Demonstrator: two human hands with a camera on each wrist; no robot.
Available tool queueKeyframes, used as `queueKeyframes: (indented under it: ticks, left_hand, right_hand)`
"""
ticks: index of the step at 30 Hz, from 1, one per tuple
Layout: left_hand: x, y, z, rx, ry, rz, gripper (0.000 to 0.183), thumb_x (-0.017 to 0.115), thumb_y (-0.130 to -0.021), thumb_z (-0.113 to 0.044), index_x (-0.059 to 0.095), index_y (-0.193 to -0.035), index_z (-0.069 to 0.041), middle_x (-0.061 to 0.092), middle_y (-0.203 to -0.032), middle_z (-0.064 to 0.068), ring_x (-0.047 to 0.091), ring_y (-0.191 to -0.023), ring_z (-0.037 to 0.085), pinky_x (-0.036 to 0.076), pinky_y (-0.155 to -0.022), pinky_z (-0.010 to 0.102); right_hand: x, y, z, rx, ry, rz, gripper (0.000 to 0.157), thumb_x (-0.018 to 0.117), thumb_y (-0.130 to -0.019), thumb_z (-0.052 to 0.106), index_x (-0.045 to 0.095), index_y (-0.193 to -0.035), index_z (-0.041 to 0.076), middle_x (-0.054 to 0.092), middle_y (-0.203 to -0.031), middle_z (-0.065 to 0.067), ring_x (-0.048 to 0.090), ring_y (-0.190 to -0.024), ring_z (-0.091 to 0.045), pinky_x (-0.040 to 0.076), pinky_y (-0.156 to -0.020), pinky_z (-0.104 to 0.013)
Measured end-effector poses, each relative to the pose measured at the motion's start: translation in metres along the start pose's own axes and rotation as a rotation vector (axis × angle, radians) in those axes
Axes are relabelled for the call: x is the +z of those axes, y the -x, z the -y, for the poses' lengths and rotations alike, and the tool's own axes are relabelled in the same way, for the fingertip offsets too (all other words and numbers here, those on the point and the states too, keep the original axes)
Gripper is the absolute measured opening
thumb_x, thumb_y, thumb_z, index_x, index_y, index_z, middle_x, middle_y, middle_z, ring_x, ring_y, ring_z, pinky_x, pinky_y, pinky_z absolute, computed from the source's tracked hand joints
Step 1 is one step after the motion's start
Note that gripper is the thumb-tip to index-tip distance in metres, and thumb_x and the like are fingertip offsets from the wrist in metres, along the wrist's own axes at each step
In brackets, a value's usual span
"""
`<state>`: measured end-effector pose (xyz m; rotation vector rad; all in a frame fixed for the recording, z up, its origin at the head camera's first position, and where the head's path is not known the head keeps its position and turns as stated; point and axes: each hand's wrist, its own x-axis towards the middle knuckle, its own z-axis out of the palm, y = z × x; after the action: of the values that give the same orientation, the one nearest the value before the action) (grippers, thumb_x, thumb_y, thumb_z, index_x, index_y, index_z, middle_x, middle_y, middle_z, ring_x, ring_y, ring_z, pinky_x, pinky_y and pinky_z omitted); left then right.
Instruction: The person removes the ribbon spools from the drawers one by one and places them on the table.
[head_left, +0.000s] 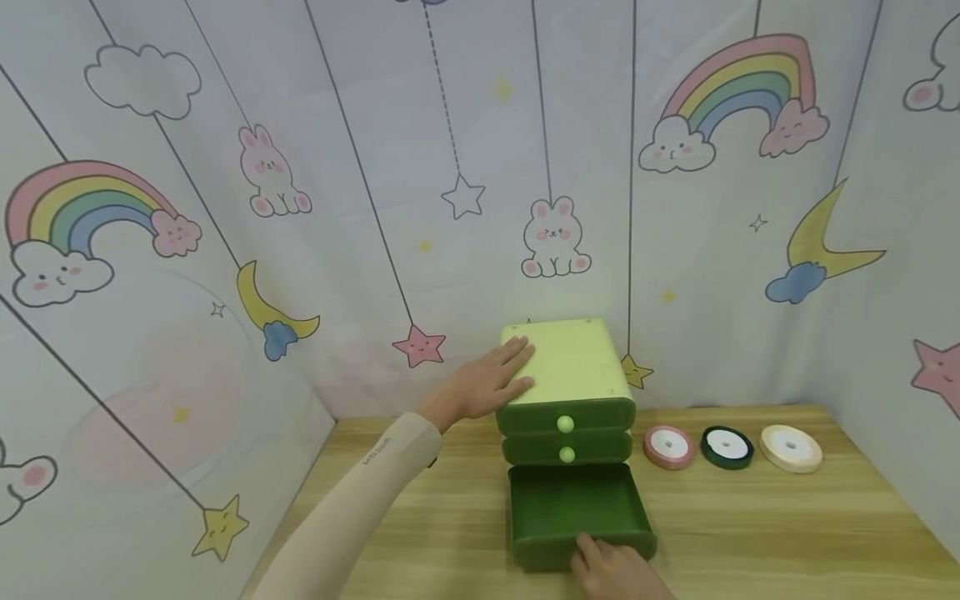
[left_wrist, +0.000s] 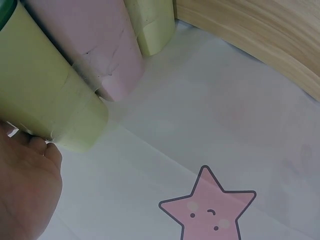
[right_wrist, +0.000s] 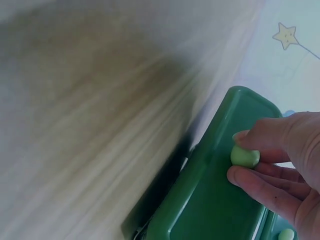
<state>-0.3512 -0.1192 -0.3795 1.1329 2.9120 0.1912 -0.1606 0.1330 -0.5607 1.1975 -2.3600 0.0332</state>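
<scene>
A small drawer cabinet with a pale yellow-green top (head_left: pixel 573 358) stands on the table by the back wall. My left hand (head_left: pixel 483 383) rests on the left part of that top, its fingers stretched out. In the head view the bottom green drawer (head_left: pixel 540 552) is pulled out toward me, showing its green inside. The two drawers above are closed, each with a light green knob (head_left: pixel 566 424). At the drawer's front is my right hand (head_left: pixel 617 573). Thumb and fingers pinch its round light green knob (right_wrist: pixel 244 158) in the right wrist view.
Right of the cabinet lie three ribbon rolls: a pink roll (head_left: pixel 669 447), a dark green roll (head_left: pixel 727 447) and a cream roll (head_left: pixel 791 448). A wooden table (head_left: pixel 750 533) carries everything. Patterned cloth walls (head_left: pixel 360 250) enclose the back and both sides.
</scene>
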Motion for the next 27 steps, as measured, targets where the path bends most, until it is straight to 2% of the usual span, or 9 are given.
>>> queueKeyframes:
  ticks: [2,4,6,9,13,17,21,27]
  left_hand:
    - [0.000,0.000,0.000,-0.001,-0.002,0.001,0.079,0.017,-0.107,-0.072,0.007,-0.171,-0.026,0.002,-0.180,-0.004,0.005,-0.167,0.017,0.021,-0.135,0.044]
    - [0.000,0.000,-0.001,0.000,-0.007,-0.001,0.079,0.017,-0.107,-0.072,0.007,-0.171,-0.026,0.002,-0.180,-0.004,0.005,-0.167,0.017,0.021,-0.135,0.043]
    - [-0.001,0.000,-0.001,-0.001,-0.007,0.000,0.079,0.017,-0.107,-0.071,0.007,-0.171,-0.025,0.002,-0.180,-0.003,0.005,-0.167,0.017,0.020,-0.135,0.043]
    - [-0.001,0.000,-0.001,0.001,-0.008,0.003,0.079,0.017,-0.108,-0.070,0.007,-0.171,-0.025,0.002,-0.180,-0.002,0.004,-0.168,0.018,0.020,-0.135,0.043]
    - [-0.002,0.000,-0.002,0.000,-0.008,0.011,0.079,0.017,-0.108,-0.070,0.006,-0.171,-0.025,0.002,-0.180,-0.003,0.004,-0.168,0.018,0.020,-0.135,0.043]
    - [-0.002,0.000,-0.002,-0.006,-0.007,0.014,0.079,0.017,-0.107,-0.071,0.006,-0.171,-0.026,0.001,-0.180,-0.004,0.004,-0.167,0.017,0.020,-0.135,0.042]
    - [-0.002,0.000,-0.002,-0.012,-0.014,0.013,0.079,0.016,-0.107,-0.072,0.005,-0.171,-0.027,0.001,-0.180,-0.005,0.005,-0.167,0.016,0.021,-0.135,0.043]
    - [0.000,0.001,-0.002,-0.012,-0.017,0.006,0.079,0.016,-0.107,-0.072,0.007,-0.171,-0.027,0.003,-0.180,-0.004,0.006,-0.167,0.017,0.023,-0.134,0.044]
  right_hand:
    - [-0.012,-0.006,0.000,-0.019,0.061,-0.050,0.048,0.066,-0.097,0.057,0.069,-0.082,0.012,0.056,-0.083,0.000,0.034,-0.055,0.001,0.033,-0.038,-0.020]
    - [-0.020,-0.012,-0.001,-0.034,0.109,-0.091,0.036,0.078,-0.089,0.045,0.070,-0.082,0.010,0.058,-0.084,-0.001,0.040,-0.055,-0.001,0.034,-0.039,-0.018]
    - [-0.027,-0.016,-0.001,-0.036,0.125,-0.083,0.028,0.084,-0.083,0.034,0.073,-0.085,0.008,0.061,-0.087,-0.004,0.048,-0.057,-0.003,0.037,-0.042,-0.017]
    - [-0.031,-0.020,-0.002,-0.012,0.109,-0.034,0.021,0.086,-0.081,0.021,0.077,-0.092,0.005,0.066,-0.092,-0.008,0.061,-0.063,-0.008,0.045,-0.046,-0.017]
    - [-0.028,-0.022,-0.003,0.021,0.109,-0.037,0.021,0.088,-0.080,0.010,0.079,-0.099,0.004,0.069,-0.096,-0.012,0.071,-0.070,-0.015,0.053,-0.051,-0.018]
    - [-0.024,-0.025,-0.006,0.043,0.125,-0.053,0.026,0.090,-0.077,0.005,0.079,-0.100,0.002,0.070,-0.098,-0.014,0.073,-0.073,-0.017,0.056,-0.054,-0.020]
    - [-0.022,-0.028,-0.009,0.068,0.109,-0.032,0.028,0.089,-0.077,0.002,0.079,-0.103,0.000,0.071,-0.100,-0.015,0.073,-0.075,-0.018,0.058,-0.057,-0.022]
    - [-0.013,-0.034,-0.015,0.090,0.120,-0.050,0.026,0.085,-0.076,-0.005,0.077,-0.100,0.000,0.068,-0.098,-0.013,0.068,-0.073,-0.016,0.056,-0.054,-0.025]
